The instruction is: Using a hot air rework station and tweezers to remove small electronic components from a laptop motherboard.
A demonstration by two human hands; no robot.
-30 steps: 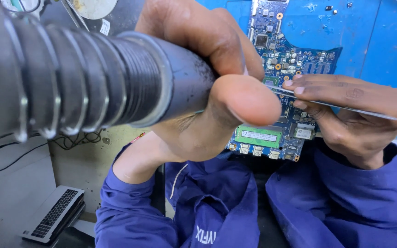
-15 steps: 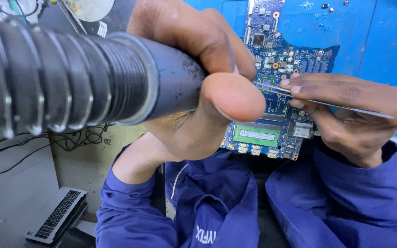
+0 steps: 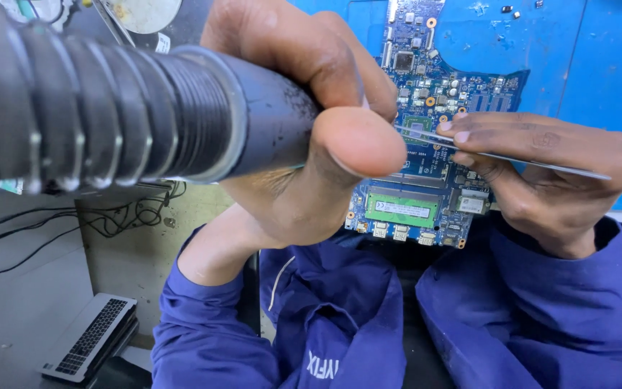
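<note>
My left hand point(image 3: 304, 137) is wrapped around the dark barrel of a hot-air tool point(image 3: 109, 108) with a ribbed black body, held close to the camera and aimed toward a blue circuit board point(image 3: 440, 94). My right hand point(image 3: 548, 180) pinches thin metal tweezers point(image 3: 527, 158), whose tips reach a small chip near the board's middle. A green memory module point(image 3: 401, 209) sits in the board's lower part. The tool's nozzle is hidden behind my left hand.
The board lies on a blue mat point(image 3: 584, 50). A laptop point(image 3: 95, 338) rests on the floor at lower left, with black cables point(image 3: 109, 216) above it. My blue sleeves point(image 3: 527, 310) and lap fill the bottom.
The view has shifted slightly, so the board and both hands sit a little higher in frame. The grips on the hot-air tool and tweezers are unchanged.
</note>
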